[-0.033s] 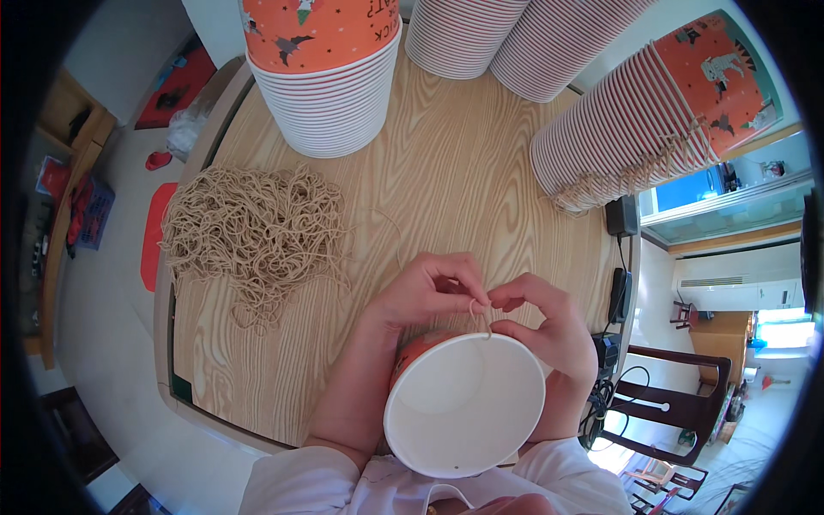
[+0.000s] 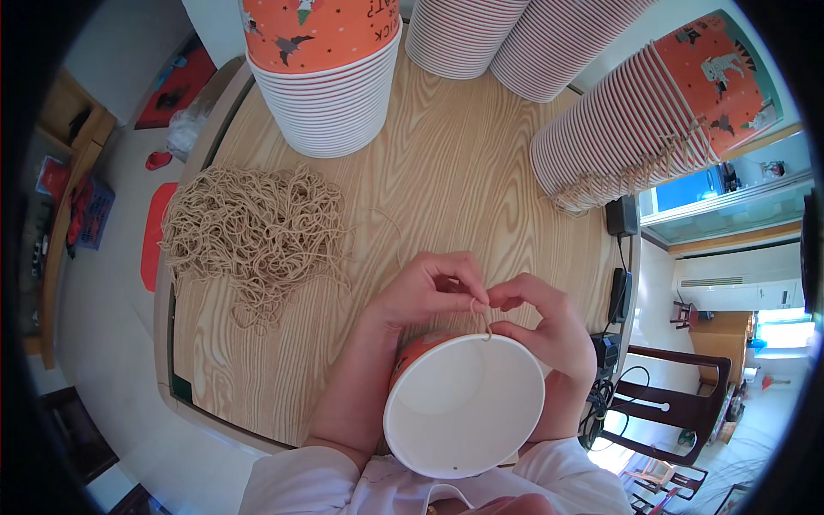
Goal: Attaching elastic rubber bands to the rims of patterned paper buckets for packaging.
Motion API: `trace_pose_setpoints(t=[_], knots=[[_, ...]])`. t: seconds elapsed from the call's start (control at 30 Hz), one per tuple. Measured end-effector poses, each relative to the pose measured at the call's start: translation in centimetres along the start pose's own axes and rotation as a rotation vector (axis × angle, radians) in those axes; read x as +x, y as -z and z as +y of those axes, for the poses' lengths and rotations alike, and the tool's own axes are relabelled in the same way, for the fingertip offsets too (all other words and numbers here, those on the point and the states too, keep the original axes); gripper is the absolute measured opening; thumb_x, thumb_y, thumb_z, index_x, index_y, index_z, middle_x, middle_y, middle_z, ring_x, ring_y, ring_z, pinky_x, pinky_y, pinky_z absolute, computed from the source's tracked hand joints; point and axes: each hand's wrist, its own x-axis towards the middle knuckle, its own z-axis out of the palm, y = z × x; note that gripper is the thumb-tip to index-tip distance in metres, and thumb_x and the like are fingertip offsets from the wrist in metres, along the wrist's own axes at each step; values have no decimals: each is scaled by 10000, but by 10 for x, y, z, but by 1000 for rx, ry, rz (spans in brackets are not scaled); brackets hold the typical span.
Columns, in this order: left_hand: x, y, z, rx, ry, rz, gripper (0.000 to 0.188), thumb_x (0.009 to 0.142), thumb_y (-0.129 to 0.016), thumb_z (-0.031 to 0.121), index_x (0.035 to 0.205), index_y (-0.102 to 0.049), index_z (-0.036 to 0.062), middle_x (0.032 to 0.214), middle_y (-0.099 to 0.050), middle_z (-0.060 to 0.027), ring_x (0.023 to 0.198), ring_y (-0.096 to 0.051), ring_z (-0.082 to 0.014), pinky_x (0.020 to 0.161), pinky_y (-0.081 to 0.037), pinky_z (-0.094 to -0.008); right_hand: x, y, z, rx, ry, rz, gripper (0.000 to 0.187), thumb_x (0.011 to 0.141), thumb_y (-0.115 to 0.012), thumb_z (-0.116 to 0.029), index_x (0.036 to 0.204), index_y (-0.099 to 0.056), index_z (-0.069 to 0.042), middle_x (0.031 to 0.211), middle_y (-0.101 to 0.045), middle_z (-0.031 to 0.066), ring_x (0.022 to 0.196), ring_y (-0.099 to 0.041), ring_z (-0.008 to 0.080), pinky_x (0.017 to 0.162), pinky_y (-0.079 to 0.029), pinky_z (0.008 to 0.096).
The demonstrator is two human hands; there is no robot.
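Observation:
A paper bucket (image 2: 463, 408) with a white inside and an orange outside rests tilted against my body, its mouth facing me. From its far rim rises a thin tan cord (image 2: 487, 324), looped through near the edge. My left hand (image 2: 433, 287) pinches the cord above the rim between thumb and fingertips. On the other side, my right hand (image 2: 549, 326) has its bent fingers at the same cord, thumb close to the rim; the exact grip is partly hidden. Both wrists flank the bucket. A small hole shows in the near wall.
A tangled heap of tan cords (image 2: 253, 232) lies on the wooden table (image 2: 446, 172) at left. Nested bucket stacks stand at the back, one orange (image 2: 326, 94). Another stack (image 2: 618, 129) leans at right, cords hanging along it. Black adapters (image 2: 621, 215) and cables line the right edge.

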Motion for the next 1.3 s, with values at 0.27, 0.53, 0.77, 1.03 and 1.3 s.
trace_pose_setpoints(t=[0.27,0.53,0.77,1.03,1.3], knots=[[1,1,-1,27,-37,47,144,753,-677,-92,836,-676,25,843,-594,-27,793,-609,-121,724,-496,-238,9,-14,3,-15,-200,-93,233,746,-743,-67,940,-635,5,861,-639,74,806,-609,159,748,-490,273],[-1,5,-1,-14,-18,13,118,759,-687,-58,806,-631,35,840,-582,-18,795,-592,-106,720,-479,-243,6,-4,14,34,-115,-89,121,788,-683,-11,895,-632,15,816,-627,73,777,-613,153,691,-476,267],[-2,6,-3,-55,29,-175,73,828,-642,69,787,-609,20,830,-554,-23,829,-577,-118,748,-467,-264,-1,1,-2,40,-67,2,103,774,-676,18,864,-627,22,801,-621,80,759,-620,159,680,-480,261],[-3,9,-5,-219,-101,-303,150,835,-648,111,916,-720,8,959,-588,-89,882,-583,-169,813,-459,-296,-2,-1,-5,14,-57,-7,110,757,-688,14,852,-633,16,797,-626,85,762,-627,172,684,-485,269],[-4,5,-1,-99,-9,-212,247,876,-605,122,1091,-676,24,964,-594,-59,886,-562,-150,833,-448,-303,-3,-1,-4,-1,-29,6,123,751,-700,16,858,-639,13,817,-631,92,775,-630,197,699,-482,282]])
